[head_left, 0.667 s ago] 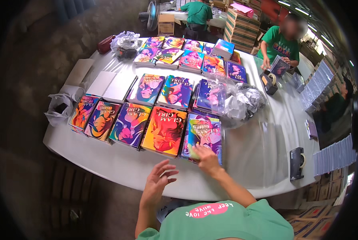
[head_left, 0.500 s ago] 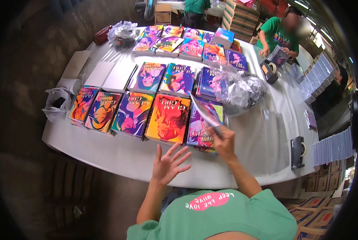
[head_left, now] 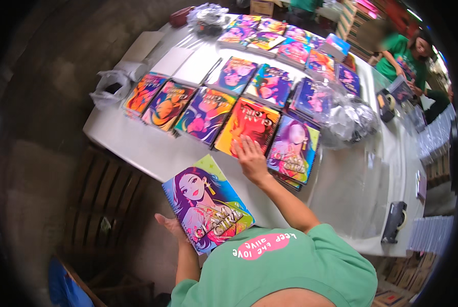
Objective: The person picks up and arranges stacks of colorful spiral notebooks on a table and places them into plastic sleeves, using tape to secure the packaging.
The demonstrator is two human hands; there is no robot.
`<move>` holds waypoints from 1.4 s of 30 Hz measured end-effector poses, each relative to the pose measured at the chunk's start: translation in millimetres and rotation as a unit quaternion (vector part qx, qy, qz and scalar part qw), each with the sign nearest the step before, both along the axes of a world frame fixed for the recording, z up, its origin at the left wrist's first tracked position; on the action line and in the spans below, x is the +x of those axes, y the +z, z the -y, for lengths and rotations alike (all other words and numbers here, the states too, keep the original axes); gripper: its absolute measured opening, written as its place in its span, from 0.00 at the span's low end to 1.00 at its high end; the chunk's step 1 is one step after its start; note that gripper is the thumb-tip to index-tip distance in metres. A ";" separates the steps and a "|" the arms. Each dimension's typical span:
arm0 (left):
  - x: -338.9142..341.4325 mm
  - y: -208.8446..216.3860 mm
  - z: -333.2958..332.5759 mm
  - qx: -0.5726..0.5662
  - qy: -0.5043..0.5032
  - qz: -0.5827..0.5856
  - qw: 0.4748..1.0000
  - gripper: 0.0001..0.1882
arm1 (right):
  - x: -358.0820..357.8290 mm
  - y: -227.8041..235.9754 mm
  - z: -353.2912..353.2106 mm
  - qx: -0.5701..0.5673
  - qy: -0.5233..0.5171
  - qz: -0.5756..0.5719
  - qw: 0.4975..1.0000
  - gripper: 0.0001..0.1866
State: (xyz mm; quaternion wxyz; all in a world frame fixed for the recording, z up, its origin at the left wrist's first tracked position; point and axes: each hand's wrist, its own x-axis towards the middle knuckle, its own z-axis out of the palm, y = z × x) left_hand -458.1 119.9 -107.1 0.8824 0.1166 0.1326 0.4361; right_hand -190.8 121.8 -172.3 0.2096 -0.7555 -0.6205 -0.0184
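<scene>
Where both hands had hovered bare over the surface (head_left: 137,148) a moment earlier, the left hand (head_left: 170,227) now cupped a spiral notebook (head_left: 208,203) from beneath, fingers curled under its lower edge, holding it off the surface and close to the body. To its right, the right hand (head_left: 250,158) lay flat with fingers spread, resting across the orange notebook (head_left: 247,123) and the purple-yellow stack (head_left: 293,148) beside it. One copy appeared lifted from the row, the next stack within reach.
</scene>
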 end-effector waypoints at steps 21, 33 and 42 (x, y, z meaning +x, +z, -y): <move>-131.3 -40.3 -135.0 0.010 -0.026 -0.106 0.994 0.36 | -66.0 -5.0 -164.4 0.097 -0.006 0.089 0.991 0.28; -103.4 -31.4 -262.5 -0.093 -0.147 0.190 0.966 0.35 | -112.0 150.3 -258.8 0.015 0.424 -0.345 0.837 0.12; -204.9 -113.5 -326.4 0.145 -0.096 0.151 0.973 0.38 | -154.0 1.9 -294.1 0.008 -0.015 0.130 0.991 0.27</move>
